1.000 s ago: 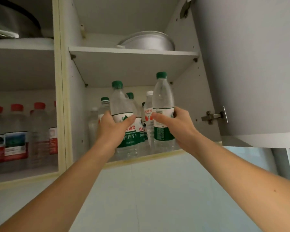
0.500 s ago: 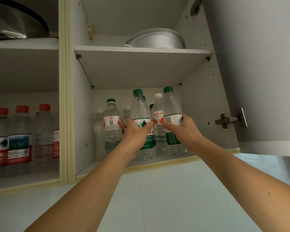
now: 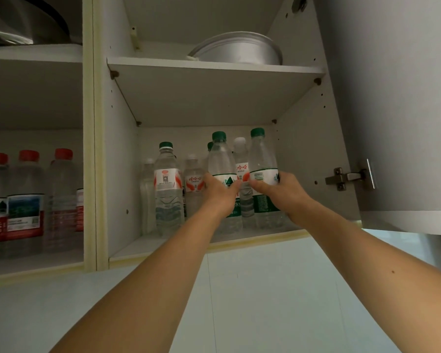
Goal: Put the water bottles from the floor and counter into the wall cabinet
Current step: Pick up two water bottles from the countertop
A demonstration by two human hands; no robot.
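Note:
Both my arms reach up into the open wall cabinet [image 3: 239, 240]. My left hand [image 3: 218, 193] grips a green-capped water bottle [image 3: 221, 159] around its label. My right hand [image 3: 281, 192] grips a second green-capped water bottle [image 3: 261, 154] just to the right. Both bottles stand upright on the lower shelf, well inside the cabinet. Behind and beside them are several other bottles, among them a white-capped bottle [image 3: 240, 159] between the two and a green-capped bottle with a red and white label [image 3: 166, 179] to the left.
The cabinet door [image 3: 392, 98] hangs open at the right, its hinge [image 3: 346, 177] showing. A metal basin [image 3: 237, 50] lies on the upper shelf. The left compartment holds several red-capped bottles [image 3: 28, 200] under a shelf with a metal pot [image 3: 23, 21]. White tiled wall lies below.
Both hands have pushed their bottles deeper onto the lower shelf, from its front edge in among the stored bottles. The view has shifted so the cabinet sits further right.

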